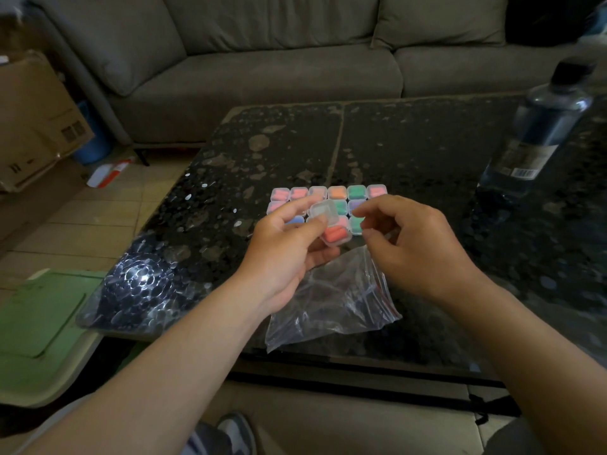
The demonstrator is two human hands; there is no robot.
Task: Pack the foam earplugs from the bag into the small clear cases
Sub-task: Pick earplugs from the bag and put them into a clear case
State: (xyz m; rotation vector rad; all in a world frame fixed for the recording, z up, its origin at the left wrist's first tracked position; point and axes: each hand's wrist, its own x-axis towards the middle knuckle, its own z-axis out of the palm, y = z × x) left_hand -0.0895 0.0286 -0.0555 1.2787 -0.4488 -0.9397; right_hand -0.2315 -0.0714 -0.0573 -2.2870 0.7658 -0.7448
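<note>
My left hand [289, 244] holds a small clear case [331, 229] above the table, its hinged lid up under my thumb and red foam earplugs lying inside. My right hand [417, 244] hovers just right of the case with its fingers curled loosely, holding nothing I can see. Behind the hands, several closed cases [328, 193] with coloured earplugs stand in rows on the dark table [410, 152]. A clear zip bag [331, 300] lies crumpled beneath my hands near the table's front edge; I see no earplugs in it.
A large water bottle [538, 126] stands at the table's right side. A sofa [262, 60] runs behind the table. A cardboard box [33, 119] sits on the floor at left, and a green lid [42, 316] lies at lower left.
</note>
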